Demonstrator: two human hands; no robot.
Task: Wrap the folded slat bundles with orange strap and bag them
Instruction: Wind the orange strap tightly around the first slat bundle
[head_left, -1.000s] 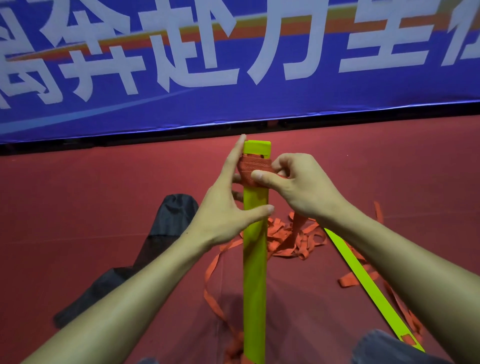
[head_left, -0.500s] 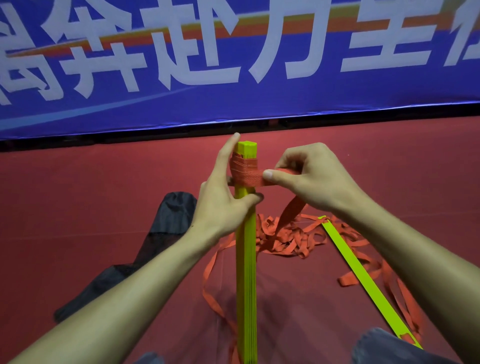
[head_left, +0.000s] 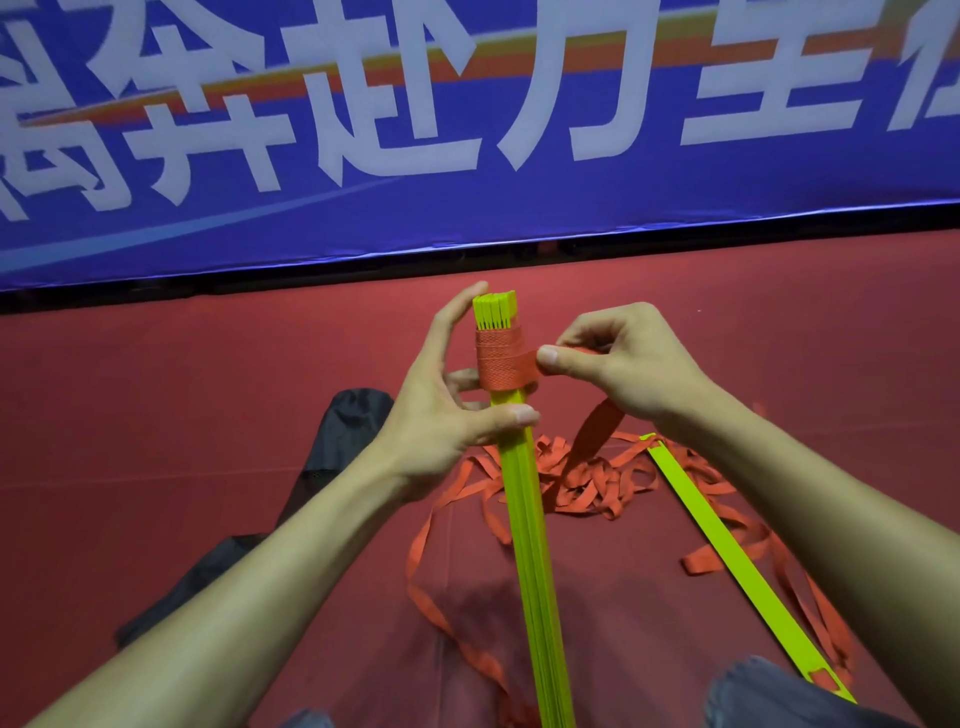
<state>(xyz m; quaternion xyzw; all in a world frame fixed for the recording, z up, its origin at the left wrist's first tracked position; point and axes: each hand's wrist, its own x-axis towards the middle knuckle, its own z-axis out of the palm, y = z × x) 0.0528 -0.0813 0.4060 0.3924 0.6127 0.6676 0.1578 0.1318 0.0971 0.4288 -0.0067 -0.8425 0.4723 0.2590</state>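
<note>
Orange strap (head_left: 501, 364) circled the top of the upright slat bundle (head_left: 525, 519). Left hand (head_left: 441, 410) gripped the bundle; right hand (head_left: 618, 364) pinched the strap, which should stay taut for snug turns.

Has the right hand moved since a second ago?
Yes. Judged against the loose slat lying on the floor, the right hand has pulled rightward off the slat bundle, pinching the orange strap.
</note>
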